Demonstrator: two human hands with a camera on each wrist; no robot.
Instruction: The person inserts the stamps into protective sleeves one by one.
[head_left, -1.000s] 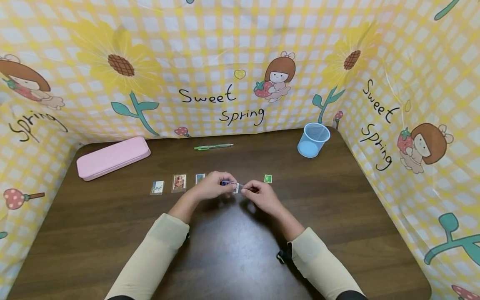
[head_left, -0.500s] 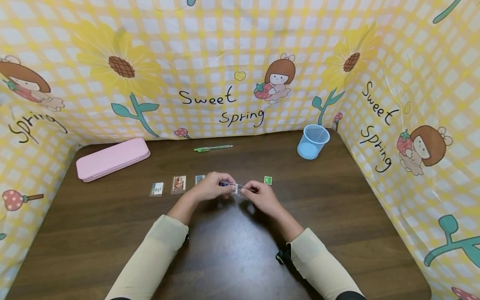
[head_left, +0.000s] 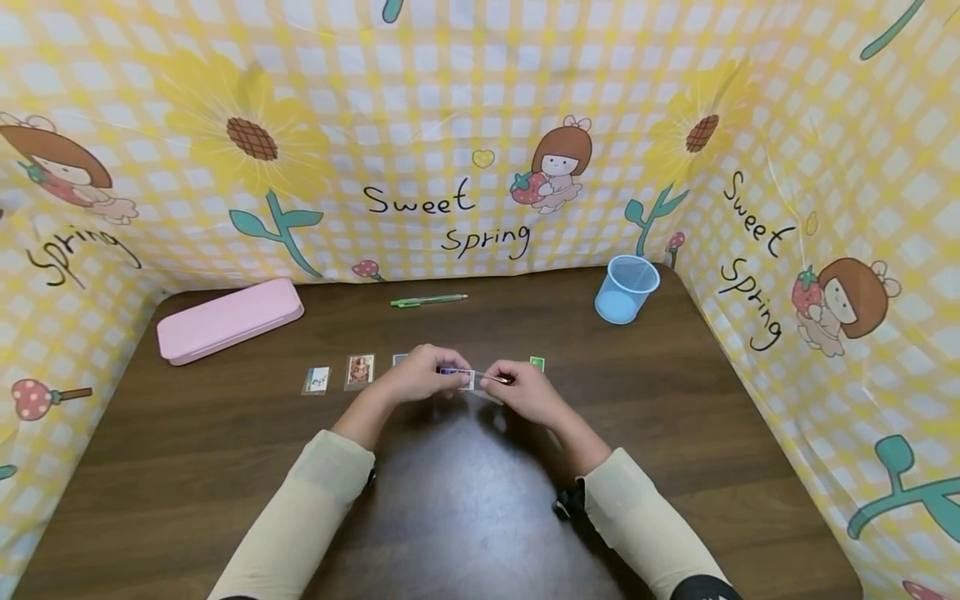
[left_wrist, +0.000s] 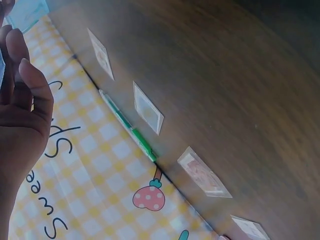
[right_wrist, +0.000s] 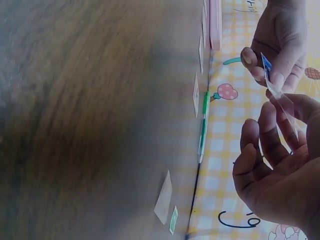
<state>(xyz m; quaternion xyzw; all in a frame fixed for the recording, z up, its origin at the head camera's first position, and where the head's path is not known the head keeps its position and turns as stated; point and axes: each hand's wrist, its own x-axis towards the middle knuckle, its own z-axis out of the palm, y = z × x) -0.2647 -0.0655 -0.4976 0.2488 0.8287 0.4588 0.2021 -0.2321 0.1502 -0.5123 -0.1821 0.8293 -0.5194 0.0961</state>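
Observation:
My left hand pinches a small blue-and-white card between thumb and fingers, above the table's middle. Beside it, my right hand pinches a clear sleeve that reaches to the card. In the right wrist view the blue card stands at the upper end of the clear sleeve; how far the card lies inside is unclear. The right hand has its other fingers bent loosely there. Only part of the left hand shows in the left wrist view, its held card mostly out of frame.
Sleeved cards lie left of the hands, one with a brown picture, another pale blue. A green stamp lies behind the right hand. Farther back are a pink case, a green pen and a blue mesh cup.
The clear sleeve has tilted between the hands, and a thin reddish glint now shows at the right fingertips. Both hands keep their pinch. The head view has shifted slightly.

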